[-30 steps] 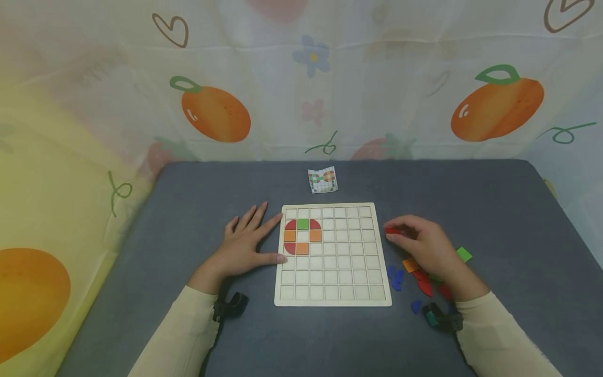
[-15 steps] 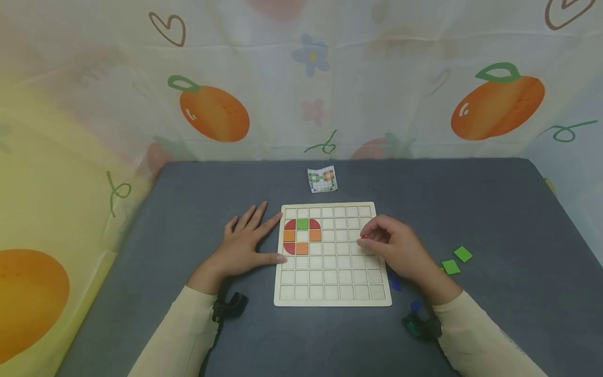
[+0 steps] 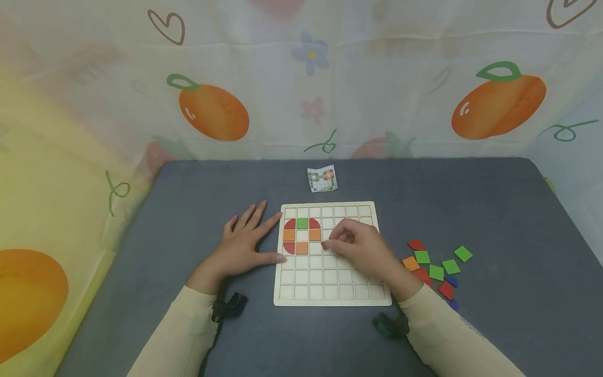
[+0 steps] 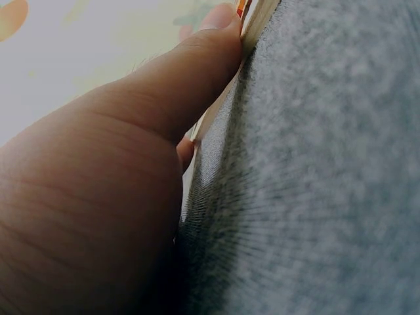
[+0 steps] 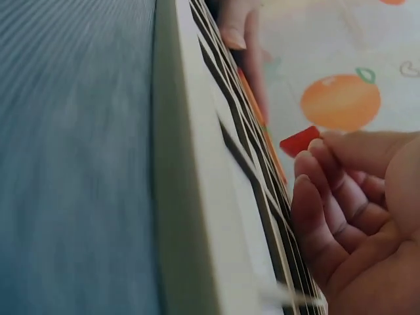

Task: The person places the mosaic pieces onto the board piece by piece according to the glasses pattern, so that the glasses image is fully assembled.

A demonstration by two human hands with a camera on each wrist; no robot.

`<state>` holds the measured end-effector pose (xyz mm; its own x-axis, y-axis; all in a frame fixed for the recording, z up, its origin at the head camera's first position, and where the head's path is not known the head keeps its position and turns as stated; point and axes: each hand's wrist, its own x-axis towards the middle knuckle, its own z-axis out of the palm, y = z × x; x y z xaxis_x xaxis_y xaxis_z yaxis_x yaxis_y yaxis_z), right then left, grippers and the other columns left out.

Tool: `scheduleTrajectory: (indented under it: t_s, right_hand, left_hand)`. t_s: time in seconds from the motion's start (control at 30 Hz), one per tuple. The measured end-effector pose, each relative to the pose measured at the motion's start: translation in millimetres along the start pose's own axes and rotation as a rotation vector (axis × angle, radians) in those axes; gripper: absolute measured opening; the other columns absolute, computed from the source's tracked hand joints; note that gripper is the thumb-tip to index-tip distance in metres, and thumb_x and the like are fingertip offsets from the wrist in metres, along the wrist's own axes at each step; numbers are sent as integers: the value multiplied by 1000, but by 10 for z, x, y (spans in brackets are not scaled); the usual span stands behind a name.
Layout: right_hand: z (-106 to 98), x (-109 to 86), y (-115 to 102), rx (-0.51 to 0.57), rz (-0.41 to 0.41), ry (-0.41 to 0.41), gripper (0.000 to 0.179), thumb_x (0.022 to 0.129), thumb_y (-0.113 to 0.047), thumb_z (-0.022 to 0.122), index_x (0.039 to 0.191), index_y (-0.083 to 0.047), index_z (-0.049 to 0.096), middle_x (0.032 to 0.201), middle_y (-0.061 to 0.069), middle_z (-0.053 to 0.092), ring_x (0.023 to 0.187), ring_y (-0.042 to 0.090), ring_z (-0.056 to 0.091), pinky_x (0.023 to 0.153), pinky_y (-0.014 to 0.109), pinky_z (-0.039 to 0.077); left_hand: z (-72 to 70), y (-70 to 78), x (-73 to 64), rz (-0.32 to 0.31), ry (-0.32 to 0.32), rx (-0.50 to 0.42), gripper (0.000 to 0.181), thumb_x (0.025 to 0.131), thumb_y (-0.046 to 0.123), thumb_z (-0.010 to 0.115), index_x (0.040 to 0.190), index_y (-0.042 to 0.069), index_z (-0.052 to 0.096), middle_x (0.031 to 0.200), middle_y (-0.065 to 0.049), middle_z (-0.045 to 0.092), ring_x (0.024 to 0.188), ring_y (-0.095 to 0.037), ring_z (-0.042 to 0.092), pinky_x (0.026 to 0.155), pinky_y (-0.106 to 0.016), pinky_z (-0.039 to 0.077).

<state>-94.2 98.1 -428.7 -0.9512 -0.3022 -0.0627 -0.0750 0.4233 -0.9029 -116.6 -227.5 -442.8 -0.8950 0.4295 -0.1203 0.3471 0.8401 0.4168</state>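
Note:
A pale wooden grid board (image 3: 332,302) lies on the table, with red, green and orange tiles (image 3: 302,223) set into cells at its upper left. My left hand (image 3: 242,245) rests spread at the board's left edge, thumb on the rim. Over the middle of the board, my right hand (image 3: 360,246) pinches a red quarter-round tile (image 5: 301,141) between thumb and fingertips. In the head view that tile sits close to the right of the placed pieces. The left wrist view shows the left thumb (image 4: 197,65) along the board's side.
Loose green, red, orange and blue tiles (image 3: 436,272) lie scattered right of the board, some partly hidden by the right forearm. A small printed pattern card (image 3: 322,179) lies beyond the board. Behind the grey table (image 3: 212,180) hangs a fruit-print cloth (image 3: 264,63).
My right hand has carried the red tile left, from beside the board's right edge to over its middle, uncovering more loose tiles. The left hand has stayed in place.

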Motion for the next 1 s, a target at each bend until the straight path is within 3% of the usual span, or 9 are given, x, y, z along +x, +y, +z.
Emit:
scheduleTrajectory:
  t_s: [0.2,0.43,0.57,1.0]
  right_hand:
    - [164,48,-111,12,75,-14,12,101,-17,80,97,-12,70,79,0,75,60,21,68,65,35,52]
    - [280,69,-183,-80,119,30,12,102,-20,77,95,-13,69,66,0,67,45,19,58,53,33,43]
    - [294,77,-178,-93,130,42,14,103,-24,77,96,-14,70,63,1,63,44,19,57,51,33,41]
    - [284,45,-109,26,34,-32,11,106,-24,74,108,-14,73,87,-3,77,58,21,67,60,38,52]
  left_hand:
    - [-16,17,-8,8,8,-3,108,88,72,78,174,28,29,182,-12,4,166,-38,0,121,-71,1]
    - [-12,15,-1,8,8,2,108,89,73,78,174,29,29,182,-11,3,166,-37,-1,121,-71,1]
    - [-22,21,0,6,9,3,108,89,73,77,174,29,29,182,-11,4,166,-37,0,121,-72,1]
    - [9,-14,7,-1,-14,8,109,89,74,76,175,31,25,182,-8,-1,166,-35,-4,122,-70,-1]
